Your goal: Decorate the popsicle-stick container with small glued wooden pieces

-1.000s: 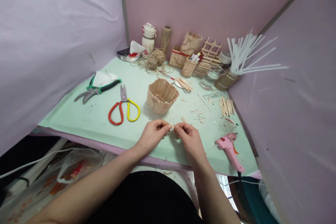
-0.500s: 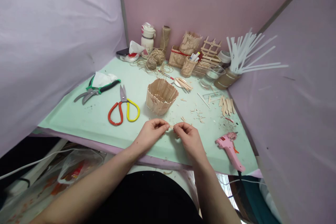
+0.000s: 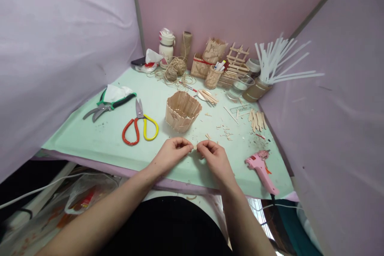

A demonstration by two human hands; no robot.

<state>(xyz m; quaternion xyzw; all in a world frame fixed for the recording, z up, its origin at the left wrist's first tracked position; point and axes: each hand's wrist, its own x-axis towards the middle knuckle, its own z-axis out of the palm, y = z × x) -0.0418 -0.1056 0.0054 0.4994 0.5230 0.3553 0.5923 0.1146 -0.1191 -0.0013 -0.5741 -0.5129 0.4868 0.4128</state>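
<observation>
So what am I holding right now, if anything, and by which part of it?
A pale piece, too small to identify, seemingly pinched at one end by your left hand and at the other by your right hand.

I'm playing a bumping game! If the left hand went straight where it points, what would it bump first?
The left hand would probably meet the right hand, just past the small wood-coloured piece between them. Exact depth is hard to judge.

Rough, matt wooden basket [image 3: 183, 113]; glossy scissor handles [image 3: 131, 133]
</observation>
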